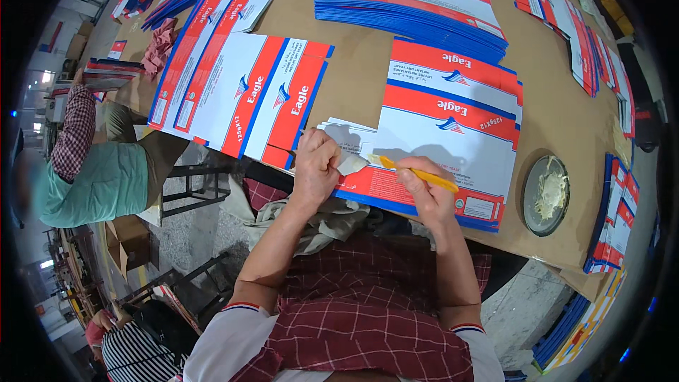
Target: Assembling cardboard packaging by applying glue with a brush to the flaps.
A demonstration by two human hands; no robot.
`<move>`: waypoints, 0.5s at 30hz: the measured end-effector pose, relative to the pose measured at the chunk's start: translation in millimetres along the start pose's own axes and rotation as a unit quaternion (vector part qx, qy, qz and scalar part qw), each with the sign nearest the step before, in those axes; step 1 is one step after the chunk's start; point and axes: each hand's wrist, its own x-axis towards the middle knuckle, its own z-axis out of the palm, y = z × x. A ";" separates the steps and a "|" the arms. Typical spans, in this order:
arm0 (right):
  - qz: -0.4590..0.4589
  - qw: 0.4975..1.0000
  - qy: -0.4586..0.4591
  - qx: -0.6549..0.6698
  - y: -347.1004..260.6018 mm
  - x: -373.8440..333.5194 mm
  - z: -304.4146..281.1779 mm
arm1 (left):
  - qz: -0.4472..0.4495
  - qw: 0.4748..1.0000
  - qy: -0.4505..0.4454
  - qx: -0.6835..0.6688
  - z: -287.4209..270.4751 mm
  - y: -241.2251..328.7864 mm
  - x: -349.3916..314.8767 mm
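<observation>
at the brown desk [353, 78] edge, the left hand [315, 163] pinches a white flap [351, 165] of the red-white-blue flat carton [438, 134] while the right hand [424, 191] grips a yellow spatula [417, 172] beside a round paste dish [545, 194].

This is a packaging workshop: a brown board-covered worktop [353, 85] carries stacks of flat red, white and blue printed carton blanks [417, 10], a round dish of paste [545, 194] stands near its edge, and other workers [99, 170] sit at neighbouring benches over a bare concrete floor [191, 230].
</observation>
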 end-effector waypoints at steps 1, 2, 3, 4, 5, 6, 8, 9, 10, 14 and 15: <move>0.019 1.000 -0.011 0.016 0.3 1.1 1.5 | 0.003 1.000 0.010 -0.003 -0.4 0.4 0.1; 0.039 0.998 -0.022 0.032 0.9 1.4 2.2 | 0.003 1.000 0.009 -0.004 0.1 -0.1 -0.7; 0.038 0.999 -0.022 0.032 2.6 1.7 2.3 | 0.006 1.000 0.010 -0.002 0.6 -1.8 -1.5; 0.069 0.996 -0.039 0.048 4.8 1.7 2.2 | 0.008 1.000 0.010 0.000 0.6 -2.5 -1.9; 0.100 0.991 -0.056 0.064 6.4 1.5 1.8 | 0.009 1.000 0.010 0.000 0.2 -2.3 -2.1; 0.099 0.991 -0.056 0.064 7.7 1.3 0.7 | 0.006 1.000 0.008 0.000 -0.3 -1.9 -2.3; 0.118 0.975 -0.003 0.186 9.7 1.0 -1.2 | 0.003 1.000 0.006 0.001 -0.7 -2.7 -2.7; 0.119 0.975 -0.001 0.186 9.2 1.3 0.0 | -0.008 1.000 0.004 -0.012 0.6 -3.6 -3.5; 0.106 0.979 0.006 0.175 8.0 2.9 2.8 | -0.019 0.999 0.002 -0.026 1.6 -4.3 -3.7; 0.099 0.991 -0.052 0.073 10.9 8.1 2.5 | -0.013 1.000 -0.002 -0.028 0.3 -4.4 0.2; 0.098 0.991 -0.051 0.072 10.2 8.5 -0.6 | -0.012 1.000 -0.001 -0.018 -0.1 -3.3 1.1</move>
